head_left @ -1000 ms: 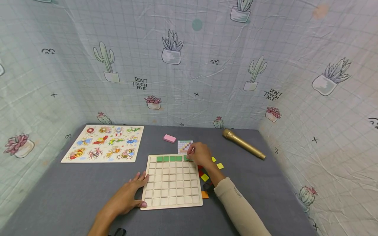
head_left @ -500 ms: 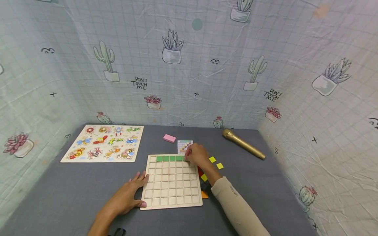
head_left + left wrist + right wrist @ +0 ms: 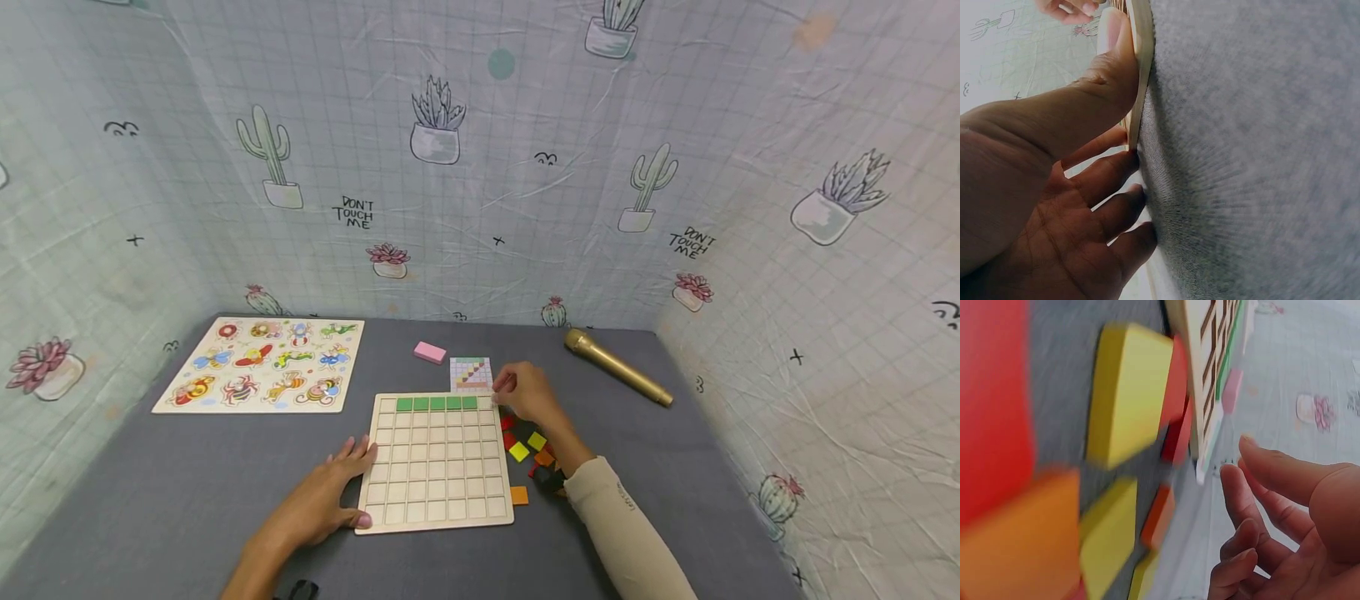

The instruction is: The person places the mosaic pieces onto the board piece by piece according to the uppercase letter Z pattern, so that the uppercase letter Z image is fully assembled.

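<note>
A pale wooden grid board (image 3: 438, 472) lies on the grey table, with a row of several green square tiles (image 3: 437, 404) in its top row. My left hand (image 3: 322, 493) rests at the board's left edge; in the left wrist view its thumb (image 3: 1110, 62) presses the corner while the other fingers lie spread along the side. At the upper right corner hovers my right hand (image 3: 527, 396). The right wrist view shows its thumb (image 3: 1285, 475) and index finger slightly apart, nothing between them. Right of the board lie loose yellow (image 3: 519, 452), red and orange tiles (image 3: 519, 496).
Behind the board lies a small printed pattern card (image 3: 471, 373), with a pink block (image 3: 431, 352) to its left. An insect puzzle board (image 3: 262, 367) lies at the back left. A gold microphone (image 3: 618, 367) rests at the back right, before the patterned cloth backdrop.
My right hand has set a green tile beside the others in the top row, let go and moved right to the board's corner. My left hand stays in place.
</note>
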A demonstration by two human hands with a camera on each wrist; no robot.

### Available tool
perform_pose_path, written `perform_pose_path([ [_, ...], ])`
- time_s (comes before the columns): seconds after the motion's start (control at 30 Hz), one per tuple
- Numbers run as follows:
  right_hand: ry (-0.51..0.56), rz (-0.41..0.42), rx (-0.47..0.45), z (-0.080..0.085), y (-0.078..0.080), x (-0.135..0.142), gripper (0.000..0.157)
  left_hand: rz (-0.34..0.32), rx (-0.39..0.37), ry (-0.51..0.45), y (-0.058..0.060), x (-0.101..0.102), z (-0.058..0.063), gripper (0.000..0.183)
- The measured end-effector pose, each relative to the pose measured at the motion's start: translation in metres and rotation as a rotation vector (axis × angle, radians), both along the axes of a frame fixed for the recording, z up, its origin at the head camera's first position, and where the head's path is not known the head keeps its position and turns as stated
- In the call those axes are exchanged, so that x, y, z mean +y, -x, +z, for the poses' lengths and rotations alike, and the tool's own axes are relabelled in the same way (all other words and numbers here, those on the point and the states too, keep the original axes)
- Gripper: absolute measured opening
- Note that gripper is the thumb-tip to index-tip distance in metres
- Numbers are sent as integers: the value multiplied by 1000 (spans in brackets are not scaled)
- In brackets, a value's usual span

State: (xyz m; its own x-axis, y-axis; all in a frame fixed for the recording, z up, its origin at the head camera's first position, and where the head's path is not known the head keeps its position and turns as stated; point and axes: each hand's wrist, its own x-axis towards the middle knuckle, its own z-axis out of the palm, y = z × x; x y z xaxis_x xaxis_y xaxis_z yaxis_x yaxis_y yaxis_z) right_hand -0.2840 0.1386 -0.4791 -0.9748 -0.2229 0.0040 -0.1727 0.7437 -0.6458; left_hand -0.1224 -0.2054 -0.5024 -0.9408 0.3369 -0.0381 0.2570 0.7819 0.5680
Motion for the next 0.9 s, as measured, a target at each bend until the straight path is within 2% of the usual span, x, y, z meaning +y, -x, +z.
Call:
perform_pose_path([
  [0.13,-13,-34,17,2,0,14,10,-5,8,-1,0,-1,0,103],
  [0.27,-28,-41,-10,4,-4,22,12,-6,7,0,0,-1,0,103],
  [0.5,-108,81,-47,-2,-9,29,19,-13,19,2,-1,-1,1,102],
  [0.63,-99,144,-78,-7,-11,28,20,-14,20,4,-1,-1,1,102],
  [0.9,-88,146,-95,-5,-16,25,14,-8,9,5,-1,0,2,103],
])
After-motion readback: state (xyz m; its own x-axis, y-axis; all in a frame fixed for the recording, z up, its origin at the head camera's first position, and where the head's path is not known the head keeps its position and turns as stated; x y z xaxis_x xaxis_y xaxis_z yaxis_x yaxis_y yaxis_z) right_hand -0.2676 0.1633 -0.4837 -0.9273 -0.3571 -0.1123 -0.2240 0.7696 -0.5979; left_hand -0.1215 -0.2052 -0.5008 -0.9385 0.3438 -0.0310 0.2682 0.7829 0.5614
